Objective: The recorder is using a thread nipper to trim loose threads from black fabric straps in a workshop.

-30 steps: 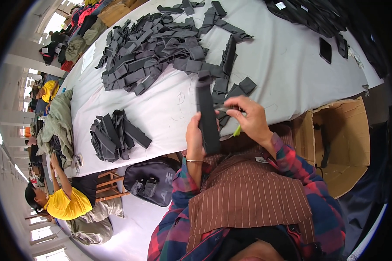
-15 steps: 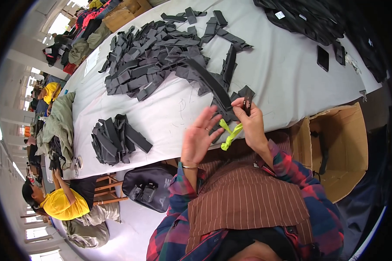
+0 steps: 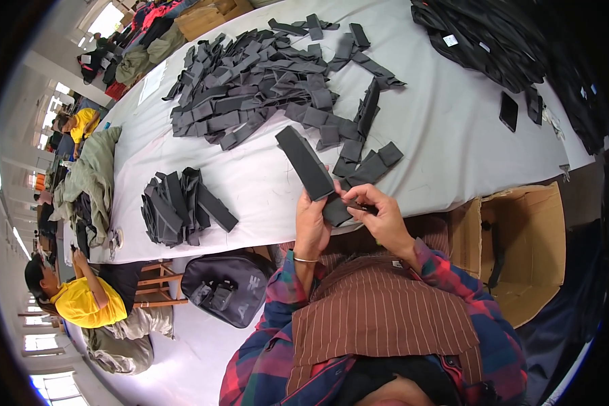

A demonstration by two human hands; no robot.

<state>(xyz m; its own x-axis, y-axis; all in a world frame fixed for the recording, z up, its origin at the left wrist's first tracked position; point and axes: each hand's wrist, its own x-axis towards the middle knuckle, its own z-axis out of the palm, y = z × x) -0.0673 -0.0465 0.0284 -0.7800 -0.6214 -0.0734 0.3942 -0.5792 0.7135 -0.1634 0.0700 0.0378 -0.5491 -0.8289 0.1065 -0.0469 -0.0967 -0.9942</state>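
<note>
Hands meet over the near table edge, both on one dark strip (image 3: 309, 169). The left hand (image 3: 311, 227) grips the strip's lower end, fingers closed round it, so the strip slants up and to the left above the table (image 3: 453, 135). The right hand (image 3: 384, 215) pinches the same lower end from the other side, thumb and fingertips pressed together on the fabric; whether it also holds a small tool there cannot be told.

Just beyond the hands, a few loose pieces (image 3: 369, 166) lie on the grey cloth. Farther back spreads a big heap (image 3: 264, 88) of the same dark cut strips (scattered, not stacked). To the left sits a smaller, tidier stack (image 3: 179, 206), well apart from the hands.

Right of the person, a cardboard box (image 3: 521, 257) stands open beside the table; a dark strap-like thing hangs along its inner wall, and the rest of its inside looks bare cardboard. Under the table's near-left edge a black bag (image 3: 227, 287) rests on the floor, closed. Dark garments (image 3: 480, 40) pile at the far right. Another person in a yellow shirt (image 3: 88, 301) sits at lower left.
</note>
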